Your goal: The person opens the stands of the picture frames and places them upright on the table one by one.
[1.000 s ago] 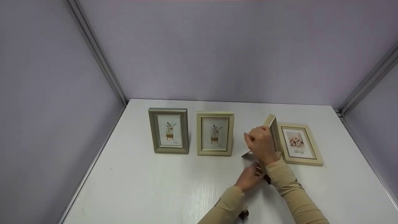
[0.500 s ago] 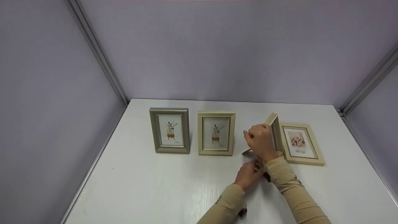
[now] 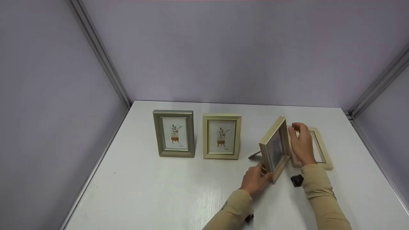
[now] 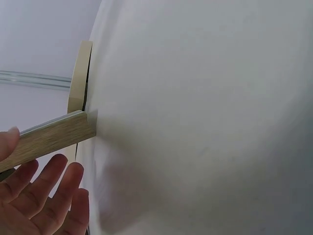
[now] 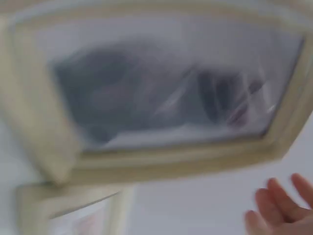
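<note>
A light wood picture frame [image 3: 264,145] stands upright on the table, turned to face right, with its back leg [image 3: 254,155] out to the left. My left hand [image 3: 255,180] holds its lower near corner; in the left wrist view the thumb [image 4: 7,142] is on one side of the edge and the fingers [image 4: 54,191] are on the other. My right hand [image 3: 301,143] is off the frame, just right of it, over a lying cream photo frame [image 3: 323,148] with a pink flower picture mostly hidden. The right wrist view is blurred; relaxed fingers [image 5: 281,203] show there, holding nothing.
A grey-green frame [image 3: 157,131] and a cream frame [image 3: 237,137] stand in a row at the left and middle, both with potted plant pictures. They rest on a white table [image 3: 153,191]. Pale panels [image 3: 223,54] enclose its back and sides.
My right hand has let go of the upright frame and moved right, over the lying one. The left hand keeps its hold at the lower corner, and the frame has barely moved.
</note>
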`<state>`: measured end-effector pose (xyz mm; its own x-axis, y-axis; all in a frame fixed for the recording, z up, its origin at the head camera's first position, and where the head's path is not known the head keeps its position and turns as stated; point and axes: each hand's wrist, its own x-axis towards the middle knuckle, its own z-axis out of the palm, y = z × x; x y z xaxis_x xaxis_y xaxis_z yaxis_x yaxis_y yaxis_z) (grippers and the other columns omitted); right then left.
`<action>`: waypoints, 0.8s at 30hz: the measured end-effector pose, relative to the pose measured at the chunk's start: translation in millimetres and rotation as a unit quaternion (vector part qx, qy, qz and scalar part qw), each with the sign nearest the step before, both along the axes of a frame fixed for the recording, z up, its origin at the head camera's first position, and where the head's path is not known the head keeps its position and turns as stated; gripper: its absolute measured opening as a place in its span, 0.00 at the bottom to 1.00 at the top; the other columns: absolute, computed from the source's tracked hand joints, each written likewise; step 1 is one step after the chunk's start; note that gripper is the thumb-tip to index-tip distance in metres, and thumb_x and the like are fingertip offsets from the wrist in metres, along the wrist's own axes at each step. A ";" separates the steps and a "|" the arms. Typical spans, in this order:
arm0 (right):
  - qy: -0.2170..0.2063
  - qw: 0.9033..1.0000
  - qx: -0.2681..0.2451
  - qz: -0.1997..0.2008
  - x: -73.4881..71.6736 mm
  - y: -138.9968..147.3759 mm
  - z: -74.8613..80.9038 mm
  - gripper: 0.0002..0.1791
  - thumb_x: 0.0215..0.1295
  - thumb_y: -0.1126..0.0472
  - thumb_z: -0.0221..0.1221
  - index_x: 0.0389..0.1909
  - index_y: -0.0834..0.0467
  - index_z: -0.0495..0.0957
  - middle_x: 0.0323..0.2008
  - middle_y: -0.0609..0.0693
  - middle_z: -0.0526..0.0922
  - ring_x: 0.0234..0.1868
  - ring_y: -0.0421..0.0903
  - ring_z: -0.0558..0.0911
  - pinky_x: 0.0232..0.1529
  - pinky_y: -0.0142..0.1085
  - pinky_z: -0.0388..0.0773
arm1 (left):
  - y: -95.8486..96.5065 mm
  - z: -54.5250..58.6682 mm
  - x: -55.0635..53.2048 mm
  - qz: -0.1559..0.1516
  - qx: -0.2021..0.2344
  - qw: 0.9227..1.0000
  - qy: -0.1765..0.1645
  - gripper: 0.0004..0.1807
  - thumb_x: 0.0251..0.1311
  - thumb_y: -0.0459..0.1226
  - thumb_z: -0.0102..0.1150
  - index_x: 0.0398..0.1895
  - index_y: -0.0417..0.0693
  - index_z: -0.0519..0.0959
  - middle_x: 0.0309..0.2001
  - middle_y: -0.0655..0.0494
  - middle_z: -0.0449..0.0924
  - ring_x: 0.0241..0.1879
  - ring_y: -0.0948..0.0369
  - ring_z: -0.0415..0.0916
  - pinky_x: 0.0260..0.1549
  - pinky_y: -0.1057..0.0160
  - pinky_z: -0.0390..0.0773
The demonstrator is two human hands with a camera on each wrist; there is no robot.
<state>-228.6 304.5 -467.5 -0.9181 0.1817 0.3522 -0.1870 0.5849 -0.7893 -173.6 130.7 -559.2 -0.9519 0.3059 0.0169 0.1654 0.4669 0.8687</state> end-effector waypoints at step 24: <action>-0.206 0.976 0.040 0.053 13.5 17.1 -57.3 0.29 0.80 0.63 0.47 0.70 0.79 0.55 0.64 0.79 0.65 0.66 0.72 0.67 0.65 0.60 0.66 | -10.9 -5.7 -6.3 0.050 0.013 0.999 0.001 0.10 0.63 0.42 0.70 0.39 0.48 0.82 0.30 0.63 0.82 0.29 0.70 0.76 0.30 0.68 0.77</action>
